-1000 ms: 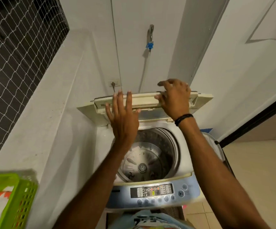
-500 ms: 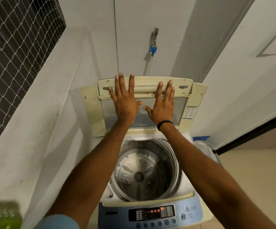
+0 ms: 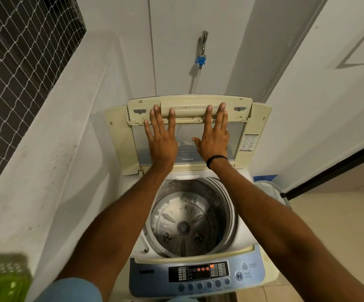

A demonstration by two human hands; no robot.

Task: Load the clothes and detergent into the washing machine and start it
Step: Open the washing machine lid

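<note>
White walls [image 3: 46,171]; netted dark window [image 3: 19,62] left; wall tap [image 3: 203,49]; beige tiled floor [image 3: 329,225] right.

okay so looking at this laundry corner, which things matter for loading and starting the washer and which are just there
For the job: left hand and right hand flat on the raised lid; empty drum; control panel; green basket.
Just there: wall tap; window netting.
</note>
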